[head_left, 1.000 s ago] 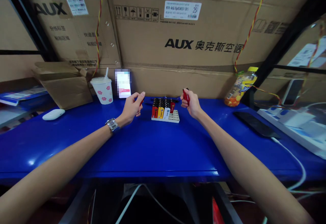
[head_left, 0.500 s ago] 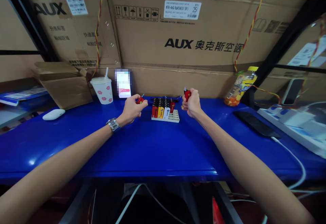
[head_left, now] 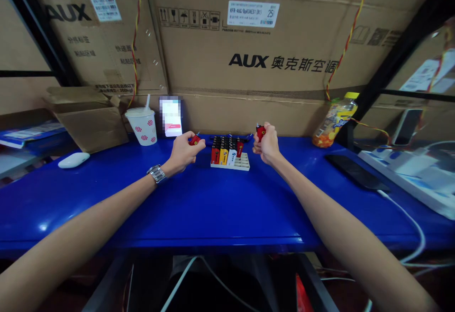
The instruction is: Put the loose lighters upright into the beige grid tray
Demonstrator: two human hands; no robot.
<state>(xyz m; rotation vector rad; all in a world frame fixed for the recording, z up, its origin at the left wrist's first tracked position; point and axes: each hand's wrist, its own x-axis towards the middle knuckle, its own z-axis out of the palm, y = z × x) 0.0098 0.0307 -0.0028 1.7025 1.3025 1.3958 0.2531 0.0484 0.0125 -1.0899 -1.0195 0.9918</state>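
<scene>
My left hand (head_left: 183, 153), with a metal watch at its wrist, is closed around a red lighter (head_left: 194, 139) whose top pokes out above the fingers. Closed likewise, my right hand (head_left: 269, 145) grips a second red lighter (head_left: 260, 132), held upright with its metal tip up. Between the hands, a white tray (head_left: 242, 163) stands on the blue table. Several lighters in red, yellow and white (head_left: 223, 156) stand upright in its slots. Bare slots show at the tray's right front. Both hands are apart from the tray.
Left of my hands are a lidded paper cup (head_left: 142, 127), a lit phone (head_left: 171, 117), a white case (head_left: 74, 160) and a paper bag (head_left: 85, 120). A drink bottle (head_left: 334, 121), a dark phone (head_left: 355, 172) and a power strip (head_left: 408, 184) are on the right. Cardboard boxes (head_left: 199, 75) stand behind.
The whole view has shifted very slightly. Both hands keep their hold on the red lighters, in nearly the same places beside the tray.
</scene>
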